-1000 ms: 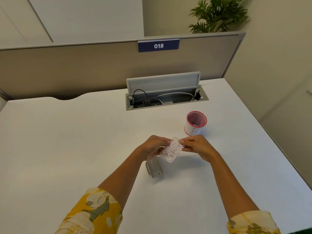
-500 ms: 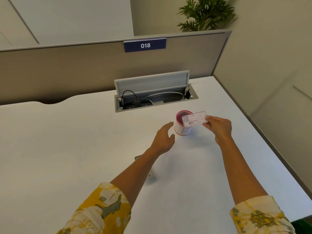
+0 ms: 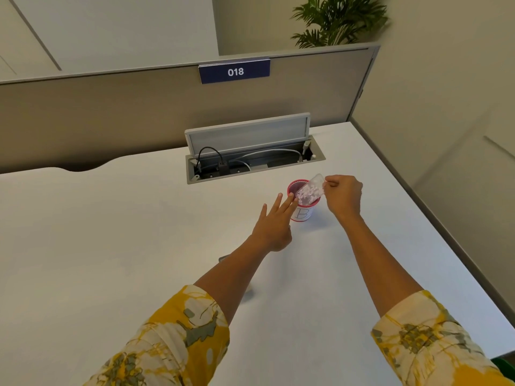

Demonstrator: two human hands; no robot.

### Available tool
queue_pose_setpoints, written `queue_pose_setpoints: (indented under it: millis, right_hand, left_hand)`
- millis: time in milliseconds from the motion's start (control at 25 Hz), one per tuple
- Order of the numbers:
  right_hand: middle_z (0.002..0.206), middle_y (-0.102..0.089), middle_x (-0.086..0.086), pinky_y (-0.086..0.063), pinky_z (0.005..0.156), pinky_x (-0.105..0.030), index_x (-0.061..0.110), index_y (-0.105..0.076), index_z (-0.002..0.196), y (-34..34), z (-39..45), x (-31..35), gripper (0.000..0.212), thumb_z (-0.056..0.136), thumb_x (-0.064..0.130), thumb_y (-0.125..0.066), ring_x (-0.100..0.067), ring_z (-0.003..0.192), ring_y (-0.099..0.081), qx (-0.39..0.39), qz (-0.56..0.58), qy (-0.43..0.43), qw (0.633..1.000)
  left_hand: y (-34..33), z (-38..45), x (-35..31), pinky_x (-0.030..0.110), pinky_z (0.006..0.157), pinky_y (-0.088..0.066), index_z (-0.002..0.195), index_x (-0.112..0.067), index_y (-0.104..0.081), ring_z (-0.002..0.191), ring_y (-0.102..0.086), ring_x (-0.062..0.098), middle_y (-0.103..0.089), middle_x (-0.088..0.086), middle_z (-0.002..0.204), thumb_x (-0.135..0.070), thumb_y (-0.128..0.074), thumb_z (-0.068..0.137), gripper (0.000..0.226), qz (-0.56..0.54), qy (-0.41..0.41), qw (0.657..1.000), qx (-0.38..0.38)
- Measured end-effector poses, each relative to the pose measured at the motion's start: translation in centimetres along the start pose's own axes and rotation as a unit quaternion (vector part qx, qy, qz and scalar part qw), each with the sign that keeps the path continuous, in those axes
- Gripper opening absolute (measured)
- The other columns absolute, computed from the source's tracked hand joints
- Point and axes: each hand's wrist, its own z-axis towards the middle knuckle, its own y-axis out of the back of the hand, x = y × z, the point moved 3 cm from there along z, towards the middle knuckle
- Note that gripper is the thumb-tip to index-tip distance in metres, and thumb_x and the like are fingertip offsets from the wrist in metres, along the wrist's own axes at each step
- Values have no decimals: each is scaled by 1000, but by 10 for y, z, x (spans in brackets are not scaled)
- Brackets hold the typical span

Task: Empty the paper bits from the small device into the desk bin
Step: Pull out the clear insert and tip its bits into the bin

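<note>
A small white desk bin [image 3: 302,213] with a red rim and a drawn letter B stands on the white desk. My right hand [image 3: 343,196] pinches a clear tray of paper bits [image 3: 310,190], tilted steeply with its lower end inside the bin's mouth. My left hand [image 3: 274,224] is spread, its fingertips touching the bin's left rim. The small device [image 3: 223,259] lies on the desk, almost wholly hidden under my left forearm.
An open cable hatch [image 3: 255,160] with wires sits in the desk behind the bin. A grey partition [image 3: 139,112] with a "018" plate closes the back. The desk's right edge [image 3: 446,232] runs close to my right arm.
The tray came off the device, travelled right to the bin and tipped from level to steeply down into it. My left hand let go and reached to the bin's rim.
</note>
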Motion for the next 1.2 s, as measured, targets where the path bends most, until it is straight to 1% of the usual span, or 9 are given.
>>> queue_pose_setpoints:
  millis: [200, 320, 440, 560, 720, 800, 960, 1040, 1200]
  right_hand:
    - [114, -72, -17, -53, 89, -36, 3, -69, 117, -12, -6, 0, 34, 93, 26, -61, -32, 99, -69, 40, -35, 71, 996]
    - [119, -71, -16, -52, 94, -37, 5, -67, 121, -14, -11, -3, 37, 93, 29, -61, -31, 103, -68, 71, -31, 89, 993]
    - [125, -68, -15, -51, 98, -40, 6, -65, 124, -13, -18, -5, 39, 93, 28, -61, -31, 109, -66, 73, -19, 126, 989]
    - [125, -67, -17, -50, 100, -42, 4, -64, 125, -15, -24, -9, 39, 93, 27, -61, -33, 109, -66, 100, -38, 136, 985]
    - [119, -70, -17, -52, 94, -39, 3, -67, 120, -13, -31, -11, 35, 92, 23, -63, -33, 102, -69, 68, -44, 174, 981]
    - [119, -70, -17, -53, 94, -39, 3, -67, 119, -13, -33, -13, 34, 92, 22, -62, -34, 102, -69, 74, -58, 175, 980]
    - [117, -71, -19, -51, 92, -37, 2, -68, 117, -12, -37, -17, 31, 91, 19, -64, -36, 100, -70, 56, -52, 186, 980]
    - [118, -71, -18, -52, 94, -39, 4, -69, 117, -11, -37, -17, 30, 92, 19, -63, -35, 102, -69, 64, -64, 179, 980]
    - [117, -71, -17, -53, 92, -39, 3, -69, 117, -6, -40, -16, 31, 90, 19, -65, -34, 101, -70, 33, -49, 194, 979]
  left_hand:
    - [-2, 1, 2, 55, 123, 3, 158, -27, 2, 154, 12, 26, 8, -2, 168, -25, -46, 102, 74, 23, 6, 1000, 7]
    - [1, 2, 2, 55, 123, 2, 159, -27, -1, 154, 12, 27, 5, -1, 168, -26, -46, 102, 72, 39, 3, 999, 8]
    - [3, 3, 3, 55, 124, 3, 159, -27, -1, 154, 13, 27, 6, -1, 168, -26, -45, 102, 71, 48, 2, 999, 15]
    - [2, 3, 3, 54, 123, 4, 159, -28, 0, 153, 14, 28, 7, -2, 168, -25, -45, 102, 72, 50, 5, 999, 15]
    - [1, 4, 4, 53, 122, 5, 159, -28, 0, 153, 14, 28, 7, -2, 168, -27, -46, 102, 73, 57, 4, 998, 14]
    - [1, 4, 4, 53, 122, 5, 159, -28, 0, 153, 14, 28, 8, -2, 168, -27, -46, 102, 73, 61, 4, 998, 15]
    - [1, 3, 4, 53, 122, 4, 159, -28, 1, 153, 15, 28, 8, -2, 168, -28, -45, 102, 73, 65, 2, 998, 17]
    - [1, 2, 4, 54, 123, 4, 159, -28, 1, 153, 15, 28, 8, -1, 168, -27, -45, 102, 73, 61, 3, 998, 19]
    - [-1, 1, 3, 54, 123, 4, 159, -27, 2, 153, 16, 29, 10, 0, 168, -29, -44, 103, 73, 57, 7, 998, 21]
